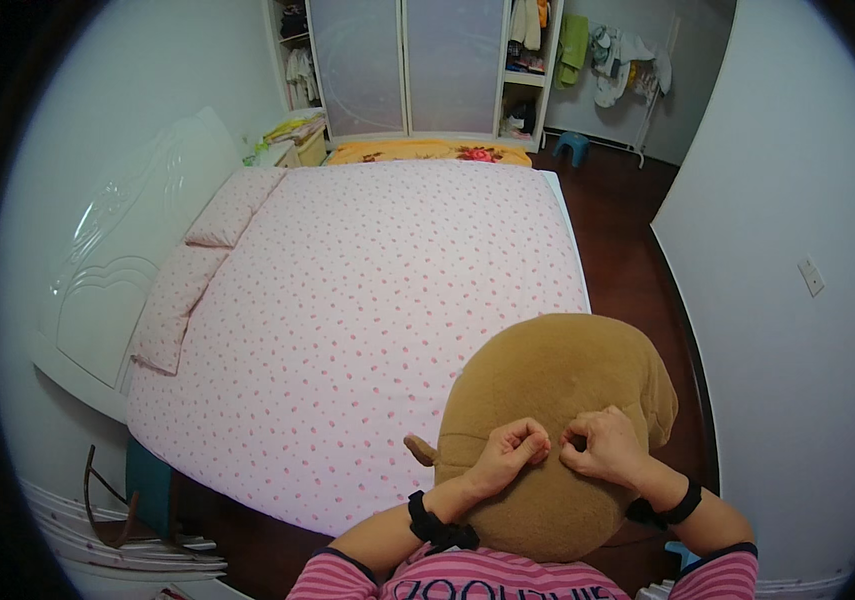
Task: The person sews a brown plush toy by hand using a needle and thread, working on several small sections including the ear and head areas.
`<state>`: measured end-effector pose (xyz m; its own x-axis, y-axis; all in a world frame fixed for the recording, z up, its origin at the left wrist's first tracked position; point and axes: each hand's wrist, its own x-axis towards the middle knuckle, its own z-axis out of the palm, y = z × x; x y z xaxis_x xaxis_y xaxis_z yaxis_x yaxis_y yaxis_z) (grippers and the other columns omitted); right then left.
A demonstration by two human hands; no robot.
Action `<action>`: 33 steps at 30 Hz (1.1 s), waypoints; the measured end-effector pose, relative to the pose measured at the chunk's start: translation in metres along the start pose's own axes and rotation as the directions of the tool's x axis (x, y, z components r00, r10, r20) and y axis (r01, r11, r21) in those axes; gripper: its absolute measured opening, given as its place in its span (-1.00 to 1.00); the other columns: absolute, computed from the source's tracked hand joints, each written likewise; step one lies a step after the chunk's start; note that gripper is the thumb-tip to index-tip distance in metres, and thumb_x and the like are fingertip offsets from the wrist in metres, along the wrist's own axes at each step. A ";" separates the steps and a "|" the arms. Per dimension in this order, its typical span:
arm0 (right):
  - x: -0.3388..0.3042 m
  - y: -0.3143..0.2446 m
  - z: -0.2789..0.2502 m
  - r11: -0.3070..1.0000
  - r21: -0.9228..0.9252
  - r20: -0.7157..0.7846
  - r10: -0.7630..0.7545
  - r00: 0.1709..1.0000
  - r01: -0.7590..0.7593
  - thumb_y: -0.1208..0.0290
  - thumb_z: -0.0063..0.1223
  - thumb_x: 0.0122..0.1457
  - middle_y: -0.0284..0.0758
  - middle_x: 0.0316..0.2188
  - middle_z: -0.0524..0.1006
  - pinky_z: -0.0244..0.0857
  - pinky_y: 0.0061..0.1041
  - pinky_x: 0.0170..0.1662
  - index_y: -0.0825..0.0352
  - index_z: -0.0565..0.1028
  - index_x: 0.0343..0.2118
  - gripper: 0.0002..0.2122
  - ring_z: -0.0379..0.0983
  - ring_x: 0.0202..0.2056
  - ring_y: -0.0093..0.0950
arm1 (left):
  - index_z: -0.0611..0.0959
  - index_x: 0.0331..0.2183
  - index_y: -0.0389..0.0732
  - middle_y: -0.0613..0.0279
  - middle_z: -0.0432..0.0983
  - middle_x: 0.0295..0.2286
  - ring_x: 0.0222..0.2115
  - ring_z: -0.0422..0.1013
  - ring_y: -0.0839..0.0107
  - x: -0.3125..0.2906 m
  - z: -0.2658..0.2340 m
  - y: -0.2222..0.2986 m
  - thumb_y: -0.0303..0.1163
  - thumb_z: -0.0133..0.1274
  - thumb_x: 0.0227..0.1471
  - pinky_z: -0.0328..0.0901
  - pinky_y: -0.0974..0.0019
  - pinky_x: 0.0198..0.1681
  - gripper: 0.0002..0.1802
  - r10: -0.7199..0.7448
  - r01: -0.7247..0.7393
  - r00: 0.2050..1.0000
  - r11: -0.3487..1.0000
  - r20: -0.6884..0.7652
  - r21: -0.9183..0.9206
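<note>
A large brown plush toy (pixel 557 365) with a small tail at its left side rests at the near right corner of the bed, close against my body. Above its top surface, my left hand (pixel 509 455) is closed, fingertips curled against the thumb. Just to its right, my right hand (pixel 602 445) is closed in a pinch, thumb and forefinger forming a ring. A narrow gap separates the two hands. Whatever lies between the fingertips, if anything, is too small to make out. Both wrists wear black bands.
The bed (pixel 377 300) has a pale pink patterned sheet, two matching pillows (pixel 182 300) and a white headboard (pixel 137 240) at left. A wardrobe (pixel 407 70) stands beyond it. At far right are a blue stool (pixel 572 147) and a clothes rack (pixel 642 120). A wall (pixel 787 350) runs along the right.
</note>
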<state>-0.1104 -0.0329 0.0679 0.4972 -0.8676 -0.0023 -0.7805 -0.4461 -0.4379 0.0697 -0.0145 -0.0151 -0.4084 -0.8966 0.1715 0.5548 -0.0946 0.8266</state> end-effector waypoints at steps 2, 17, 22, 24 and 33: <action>-0.001 0.001 0.000 0.999 -0.036 0.005 -0.014 1.000 0.015 0.27 0.05 -0.15 -0.28 -0.53 0.54 0.21 -0.38 -0.26 0.25 0.57 -0.55 -0.82 0.46 -0.41 -0.33 | 0.45 -0.43 -0.24 0.42 0.29 -0.57 -0.56 0.16 0.65 0.002 0.001 0.000 -0.35 -0.08 0.19 0.12 0.56 -0.45 -0.81 -0.003 0.003 1.000 1.000 -0.002 -0.007; 0.012 -0.009 -0.013 0.798 0.603 0.210 -0.192 0.959 0.028 0.43 -0.01 0.10 -0.30 -0.59 0.51 0.29 -0.50 -0.37 0.33 0.56 -0.37 -0.87 0.44 -0.51 -0.46 | 0.42 -0.55 -0.23 0.23 0.36 -0.36 -0.41 0.24 0.57 0.002 -0.005 0.028 -0.37 -0.18 0.12 0.15 0.50 -0.30 -0.76 0.077 -0.084 0.990 0.995 -0.122 -0.056; 0.017 -0.006 -0.012 0.812 0.583 0.255 -0.232 0.939 0.042 0.56 -0.15 0.14 -0.36 -0.63 0.47 0.27 -0.60 -0.40 0.41 0.53 -0.30 -0.82 0.38 -0.54 -0.59 | 0.38 -0.60 -0.17 0.50 0.20 -0.73 -0.69 0.10 0.68 -0.006 -0.022 0.053 -0.19 -0.14 0.18 0.01 0.58 -0.60 -0.62 -0.225 0.254 0.965 0.928 -0.132 0.274; 0.015 -0.007 -0.008 0.813 0.581 0.220 -0.102 0.970 -0.046 0.52 -0.10 0.12 -0.30 -0.62 0.49 0.29 -0.55 -0.43 0.38 0.55 -0.33 -0.84 0.41 -0.56 -0.51 | 0.38 -0.60 -0.18 0.48 0.18 -0.69 -0.66 0.06 0.69 -0.006 -0.030 0.063 -0.19 -0.09 0.17 -0.01 0.55 -0.58 -0.63 -0.383 0.325 0.909 0.898 0.163 0.296; 0.019 -0.015 -0.008 0.857 0.511 0.148 -0.169 0.974 0.071 0.55 -0.15 0.12 -0.21 -0.54 0.53 0.31 -0.44 -0.34 0.41 0.49 -0.31 -0.84 0.47 -0.47 -0.31 | 0.34 0.10 -0.31 0.45 0.45 -0.44 -0.48 0.26 0.72 0.008 0.009 0.043 -0.37 -0.21 0.24 0.16 0.56 -0.43 -0.58 0.030 -0.017 0.988 0.996 -0.152 0.088</action>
<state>-0.0927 -0.0448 0.0817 0.6726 -0.7375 -0.0617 -0.4397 -0.3311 -0.8349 0.0838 -0.0223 0.0264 -0.2766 -0.9544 0.1126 0.4958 -0.0414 0.8674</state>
